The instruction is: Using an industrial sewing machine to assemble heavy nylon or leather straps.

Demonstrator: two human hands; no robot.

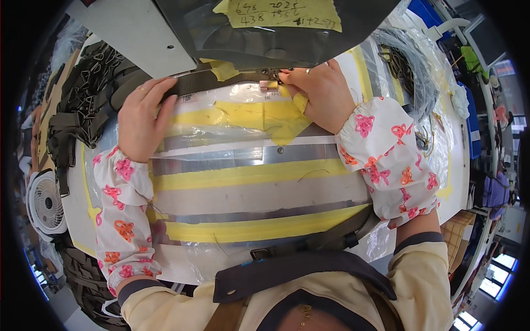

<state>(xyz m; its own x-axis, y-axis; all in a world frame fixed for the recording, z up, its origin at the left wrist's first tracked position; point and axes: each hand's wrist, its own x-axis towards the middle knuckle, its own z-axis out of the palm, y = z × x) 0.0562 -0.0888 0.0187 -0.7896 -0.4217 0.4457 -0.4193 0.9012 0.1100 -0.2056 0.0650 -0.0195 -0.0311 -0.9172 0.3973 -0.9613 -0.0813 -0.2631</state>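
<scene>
While I watch from afar, strap runs, dark and flat, along machine, between left hand and right hand. Left hand: thumb parted from fingers, fingertips at strap; grip, I cannot tell. Right hand: fingers bent, tips close under machine at strap's right end; pinch, I cannot tell. Yellow tape: strips across table. Buckled straps: heap, left of left hand. Fan: white, lower left.

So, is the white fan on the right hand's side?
No, the white fan stands near the picture's left edge, out past the left hand.
</scene>
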